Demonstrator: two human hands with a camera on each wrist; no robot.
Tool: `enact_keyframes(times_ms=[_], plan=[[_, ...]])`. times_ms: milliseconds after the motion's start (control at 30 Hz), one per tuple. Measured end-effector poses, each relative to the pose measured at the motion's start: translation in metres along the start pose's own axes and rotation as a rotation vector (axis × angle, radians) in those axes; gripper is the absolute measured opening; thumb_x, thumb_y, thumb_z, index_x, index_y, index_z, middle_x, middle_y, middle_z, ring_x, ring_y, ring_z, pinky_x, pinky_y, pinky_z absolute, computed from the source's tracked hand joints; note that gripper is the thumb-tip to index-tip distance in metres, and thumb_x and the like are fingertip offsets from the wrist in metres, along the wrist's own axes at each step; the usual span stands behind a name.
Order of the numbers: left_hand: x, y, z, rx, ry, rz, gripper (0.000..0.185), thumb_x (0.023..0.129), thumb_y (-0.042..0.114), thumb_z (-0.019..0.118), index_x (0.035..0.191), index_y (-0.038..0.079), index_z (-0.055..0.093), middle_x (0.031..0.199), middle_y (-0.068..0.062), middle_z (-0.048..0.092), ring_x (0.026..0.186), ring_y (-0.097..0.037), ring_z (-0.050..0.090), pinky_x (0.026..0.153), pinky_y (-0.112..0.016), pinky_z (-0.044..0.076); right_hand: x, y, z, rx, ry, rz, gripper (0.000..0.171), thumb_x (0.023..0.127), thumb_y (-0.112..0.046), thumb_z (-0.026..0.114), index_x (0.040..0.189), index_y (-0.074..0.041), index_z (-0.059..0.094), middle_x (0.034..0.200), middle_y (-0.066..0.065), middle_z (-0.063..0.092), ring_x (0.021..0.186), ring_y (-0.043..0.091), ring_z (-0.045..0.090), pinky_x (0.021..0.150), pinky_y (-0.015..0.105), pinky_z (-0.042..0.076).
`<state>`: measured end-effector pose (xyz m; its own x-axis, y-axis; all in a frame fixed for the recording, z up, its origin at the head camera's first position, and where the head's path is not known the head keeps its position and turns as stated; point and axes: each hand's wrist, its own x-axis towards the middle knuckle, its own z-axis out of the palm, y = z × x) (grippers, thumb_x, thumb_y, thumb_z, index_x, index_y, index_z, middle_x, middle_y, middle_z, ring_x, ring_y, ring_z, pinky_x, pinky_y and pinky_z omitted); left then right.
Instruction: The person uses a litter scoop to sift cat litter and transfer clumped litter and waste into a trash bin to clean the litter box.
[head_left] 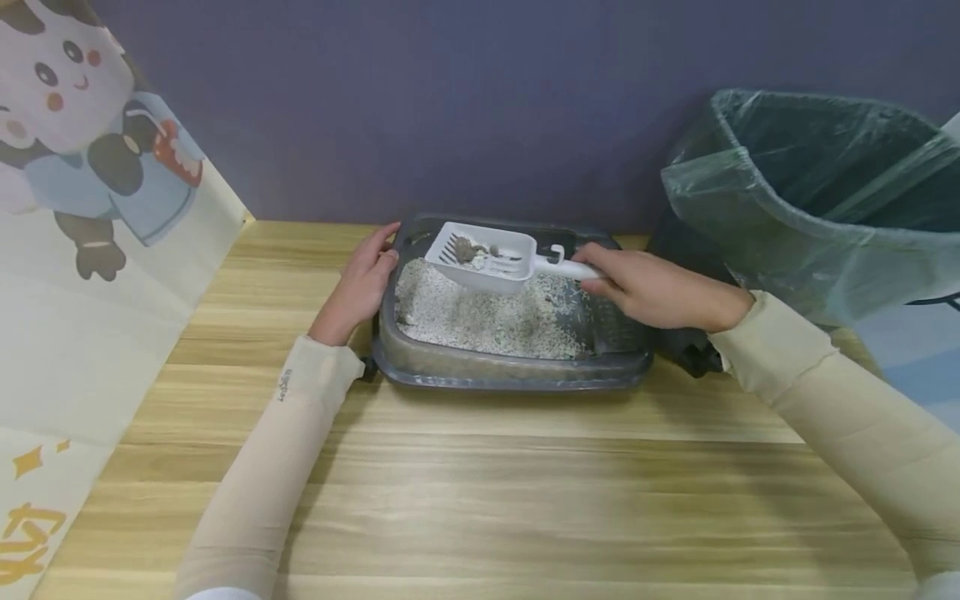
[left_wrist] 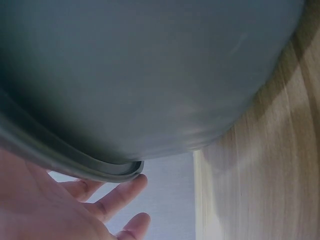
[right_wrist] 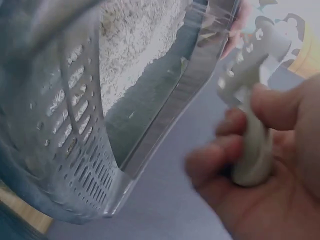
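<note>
From the head view I see my right hand [head_left: 660, 287] curled round the handle of the white scoop [head_left: 483, 258], holding it level above the grey litter tray [head_left: 510, 371] with a few dark clumps lying in its slotted bowl; my left hand [head_left: 360, 283] lies with straight fingers against the tray's left rim, forearm stretched over the wooden worktop [head_left: 480, 492]; a bin lined with a green bag [head_left: 817, 192] stands just right of the tray. From the left wrist I get only the tray's outer wall [left_wrist: 150, 75] and lip from below, with relaxed fingers [left_wrist: 122, 195] touching under the lip; the scoop is out of sight here. From the right wrist, blurred, the fingers [right_wrist: 220, 155] wrap the scoop's handle [right_wrist: 252, 150]; the tray's perforated corner [right_wrist: 75, 150] and pale litter [right_wrist: 135, 35] show close up.
</note>
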<state>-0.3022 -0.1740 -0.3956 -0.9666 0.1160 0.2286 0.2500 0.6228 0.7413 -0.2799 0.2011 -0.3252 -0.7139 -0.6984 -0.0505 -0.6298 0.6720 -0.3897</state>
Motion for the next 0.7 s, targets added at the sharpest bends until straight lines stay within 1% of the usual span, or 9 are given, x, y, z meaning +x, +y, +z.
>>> enact_keyframes(times_ms=[133, 233, 267, 367, 533, 700], plan=[[0.000, -0.001, 0.001, 0.007, -0.003, 0.004, 0.049, 0.099, 0.020, 0.034, 0.147, 0.010, 0.034, 0.127, -0.019, 0.048, 0.116, -0.034, 0.044, 0.100, -0.051, 0.029, -0.012, -0.007, 0.003, -0.097, 0.198, -0.050, 0.032, 0.095, -0.016, 0.058, 0.125, -0.011, 0.049, 0.084, 0.001, 0.053, 0.058, 0.014, 0.041, 0.054, 0.033, 0.037], [0.000, 0.000, 0.001, 0.015, -0.012, -0.008, 0.049, 0.100, 0.022, 0.032, 0.148, 0.012, 0.032, 0.131, -0.018, 0.046, 0.118, -0.034, 0.043, 0.101, -0.051, 0.028, -0.018, -0.011, 0.004, -0.151, 0.303, -0.050, 0.034, 0.091, -0.014, 0.063, 0.123, -0.009, 0.052, 0.095, 0.004, 0.057, 0.064, 0.015, 0.047, 0.056, 0.033, 0.038], [-0.001, 0.000, 0.001, 0.018, -0.017, -0.013, 0.050, 0.100, 0.023, 0.032, 0.148, 0.013, 0.031, 0.132, -0.018, 0.045, 0.119, -0.034, 0.042, 0.101, -0.052, 0.027, -0.019, -0.012, 0.004, -0.160, 0.322, -0.045, 0.034, 0.090, -0.014, 0.064, 0.122, -0.009, 0.052, 0.097, 0.005, 0.058, 0.066, 0.015, 0.048, 0.056, 0.033, 0.039], [-0.001, 0.000, 0.001, 0.018, -0.025, -0.018, 0.050, 0.100, 0.025, 0.031, 0.149, 0.014, 0.030, 0.134, -0.018, 0.043, 0.120, -0.034, 0.042, 0.101, -0.052, 0.028, -0.023, -0.013, 0.005, -0.175, 0.363, -0.029, 0.033, 0.090, -0.013, 0.064, 0.121, -0.008, 0.053, 0.098, 0.006, 0.059, 0.067, 0.016, 0.049, 0.057, 0.033, 0.039], [-0.001, -0.001, 0.001, 0.007, -0.034, -0.018, 0.051, 0.100, 0.026, 0.031, 0.149, 0.014, 0.030, 0.136, -0.018, 0.042, 0.121, -0.035, 0.040, 0.100, -0.053, 0.028, -0.029, -0.012, 0.006, -0.166, 0.420, -0.017, 0.031, 0.091, -0.011, 0.063, 0.120, -0.008, 0.054, 0.095, 0.004, 0.058, 0.061, 0.014, 0.043, 0.053, 0.032, 0.036], [-0.002, 0.000, 0.000, -0.004, -0.037, -0.016, 0.050, 0.100, 0.024, 0.031, 0.149, 0.014, 0.029, 0.136, -0.019, 0.041, 0.121, -0.035, 0.040, 0.100, -0.053, 0.029, -0.036, -0.017, 0.001, -0.163, 0.491, -0.029, 0.033, 0.091, -0.013, 0.063, 0.123, -0.008, 0.057, 0.097, 0.002, 0.056, 0.064, 0.014, 0.042, 0.054, 0.033, 0.036]])
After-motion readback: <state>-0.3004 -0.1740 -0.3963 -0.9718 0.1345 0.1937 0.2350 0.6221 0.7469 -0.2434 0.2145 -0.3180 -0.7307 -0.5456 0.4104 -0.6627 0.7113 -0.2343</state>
